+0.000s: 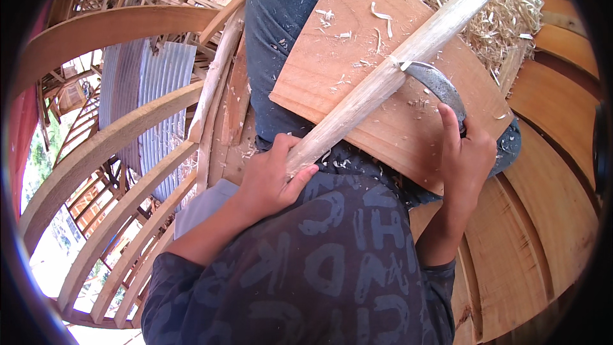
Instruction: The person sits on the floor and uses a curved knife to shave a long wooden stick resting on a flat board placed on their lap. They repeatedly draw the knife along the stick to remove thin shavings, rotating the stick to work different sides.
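Observation:
A long pale wooden pole (357, 103) runs slantwise from my lap up to the far right. My left hand (273, 172) is wrapped round its near end. In my right hand (466, 153) is a curved knife (437, 83), its index finger laid along the metal. The blade's tip meets the pole's side near mid-length, where a small curl of wood sits. The knife's handle is hidden in my fist. Under the pole a flat wooden board (319, 76) lies across my legs, with thin shavings scattered on it.
A thick heap of wood shavings (472, 19) lies beyond the board. Curved wooden ribs (115, 121) rise on the left, with corrugated metal sheets (147, 96) and stacked timber behind them. Overlapping curved planks (511, 243) line the right side.

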